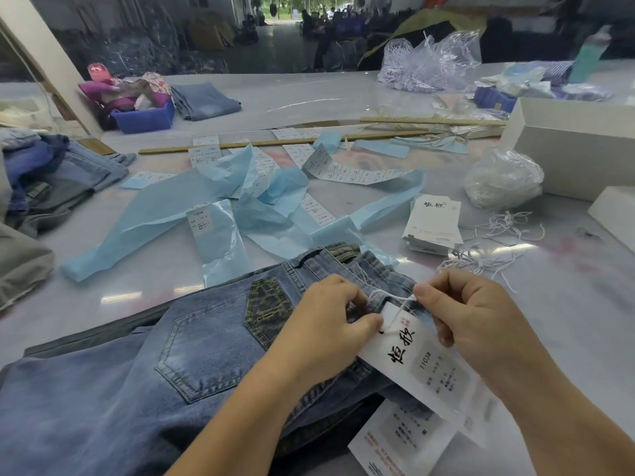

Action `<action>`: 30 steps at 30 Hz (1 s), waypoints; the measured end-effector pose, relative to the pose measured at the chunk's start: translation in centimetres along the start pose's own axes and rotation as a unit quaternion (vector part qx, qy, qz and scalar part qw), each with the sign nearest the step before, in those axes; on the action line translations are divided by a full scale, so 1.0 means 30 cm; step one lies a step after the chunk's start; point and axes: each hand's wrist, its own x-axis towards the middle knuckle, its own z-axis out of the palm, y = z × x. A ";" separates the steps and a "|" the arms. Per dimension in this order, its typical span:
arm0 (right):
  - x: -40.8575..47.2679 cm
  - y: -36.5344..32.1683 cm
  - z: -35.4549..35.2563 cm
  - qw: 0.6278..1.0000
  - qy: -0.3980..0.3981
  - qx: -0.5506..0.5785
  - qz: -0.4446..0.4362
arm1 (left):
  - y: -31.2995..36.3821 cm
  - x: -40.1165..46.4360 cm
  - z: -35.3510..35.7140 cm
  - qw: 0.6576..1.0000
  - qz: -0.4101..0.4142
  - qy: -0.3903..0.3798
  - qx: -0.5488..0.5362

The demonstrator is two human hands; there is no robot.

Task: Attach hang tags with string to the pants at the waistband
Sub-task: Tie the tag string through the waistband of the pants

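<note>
Blue denim pants [192, 352] lie back side up on the table, waistband toward the far right. A white hang tag [417, 359] with black brush lettering rests on the waistband, threaded by a white string [395, 298] that loops through the denim. My left hand [326, 324] pinches the string at the tag's top corner between thumb and fingers. My right hand [464, 310] pinches the other end of the string just above the tag. A second tag [402, 438] lies underneath, near the bottom edge.
A stack of hang tags [434, 223] and loose white strings [494, 242] lie to the right. Light blue paper strips [192, 201] and label sheets [354, 171] litter the middle. More jeans [58, 176] are piled left. White boxes [570, 142] and a plastic bag [503, 178] stand right.
</note>
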 end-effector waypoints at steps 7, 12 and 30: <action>-0.007 -0.063 0.016 0.996 0.017 -0.064 -0.055 | 0.019 -0.011 -0.060 0.996 0.006 -0.080 0.025; 0.018 -0.172 0.128 0.990 -0.065 -0.077 -0.102 | -0.031 -0.047 -0.176 0.986 -0.030 -0.129 0.098; 0.073 -0.311 0.702 0.881 -0.414 -0.223 -0.054 | -0.776 -0.310 -1.167 0.709 -0.351 0.470 0.391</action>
